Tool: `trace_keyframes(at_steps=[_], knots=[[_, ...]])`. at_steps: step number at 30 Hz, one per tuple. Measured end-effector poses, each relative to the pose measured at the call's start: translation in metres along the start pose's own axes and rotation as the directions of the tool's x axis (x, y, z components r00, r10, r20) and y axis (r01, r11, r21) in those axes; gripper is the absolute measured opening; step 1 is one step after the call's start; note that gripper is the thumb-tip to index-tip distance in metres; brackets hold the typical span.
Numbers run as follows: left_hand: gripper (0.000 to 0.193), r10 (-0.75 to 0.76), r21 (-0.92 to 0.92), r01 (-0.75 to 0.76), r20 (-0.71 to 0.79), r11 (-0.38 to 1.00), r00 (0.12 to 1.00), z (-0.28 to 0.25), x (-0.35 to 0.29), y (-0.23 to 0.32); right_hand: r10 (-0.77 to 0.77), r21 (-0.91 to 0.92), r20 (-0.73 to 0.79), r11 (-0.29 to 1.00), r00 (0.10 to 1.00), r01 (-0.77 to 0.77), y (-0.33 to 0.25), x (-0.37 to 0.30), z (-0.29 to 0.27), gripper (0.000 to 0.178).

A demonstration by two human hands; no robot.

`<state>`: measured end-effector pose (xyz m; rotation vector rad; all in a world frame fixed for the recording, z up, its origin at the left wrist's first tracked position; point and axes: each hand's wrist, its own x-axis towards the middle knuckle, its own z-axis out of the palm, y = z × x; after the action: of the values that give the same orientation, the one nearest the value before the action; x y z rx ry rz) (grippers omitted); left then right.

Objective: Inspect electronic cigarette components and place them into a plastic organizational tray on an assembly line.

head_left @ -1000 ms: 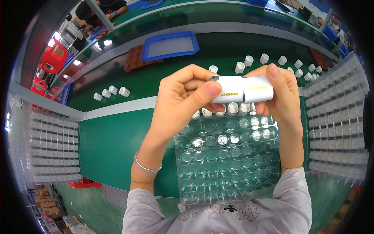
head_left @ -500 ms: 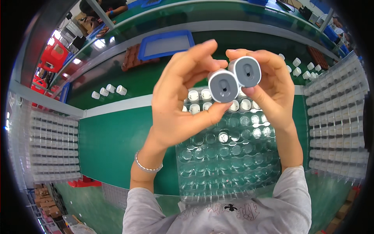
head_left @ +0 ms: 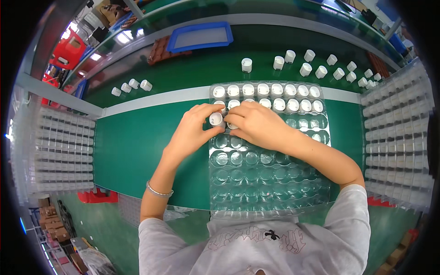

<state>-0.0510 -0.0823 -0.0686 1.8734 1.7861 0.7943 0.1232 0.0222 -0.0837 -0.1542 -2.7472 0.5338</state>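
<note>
At 10 o'clock on the clear tray (head_left: 251, 201), the left hand (head_left: 191, 129) pinches 1 white cylinder (head_left: 216, 120). The right hand (head_left: 257, 123) pinches a neighboring cylinder (head_left: 232, 125) toward 3 o'clock.

A compartment tray (head_left: 275, 176) lies on the bench (head_left: 133, 146), right of centre, with canisters (head_left: 277, 89) in its two farthest rows. At the third row's left end the left hand (head_left: 190, 127) is around one canister (head_left: 216, 120), the right hand (head_left: 256, 121) just beside it around another. Behind the tray, past a rail (head_left: 174, 97), four loose canisters (head_left: 133, 84) are to the left and a larger group (head_left: 321, 72) to the right. Tray stacks (head_left: 64, 156) flank the bench
</note>
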Motion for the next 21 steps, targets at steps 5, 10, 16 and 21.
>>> trace_keyframes(at_steps=[5, 10, 16, 21], knots=[[0.056, 0.027, -0.038, -0.033, -0.139, 0.999, 0.990, -0.006, 0.013, -0.005, 0.162, -0.052, -0.342, 0.980, 0.926, -0.190, 0.050, 0.001, -0.035, 0.032], [0.049, 0.027, -0.085, -0.045, -0.202, 0.995, 0.979, 0.014, 0.116, -0.043, 0.450, -0.170, -0.358, 0.830, 0.818, -0.531, 0.149, 0.006, -0.042, 0.034], [0.037, -0.067, -0.078, 0.066, -0.010, 0.995, 0.998, 0.033, 0.174, -0.066, 0.478, 0.116, -0.276, 0.878, 0.834, -0.465, 0.145, 0.013, -0.040, 0.031], [0.040, 0.232, -0.217, -0.331, -0.382, 0.919, 0.895, 0.013, 0.136, -0.001, 0.414, 0.663, -0.411, 0.748, 0.812, -0.045, 0.081, -0.009, -0.085, 0.038]])
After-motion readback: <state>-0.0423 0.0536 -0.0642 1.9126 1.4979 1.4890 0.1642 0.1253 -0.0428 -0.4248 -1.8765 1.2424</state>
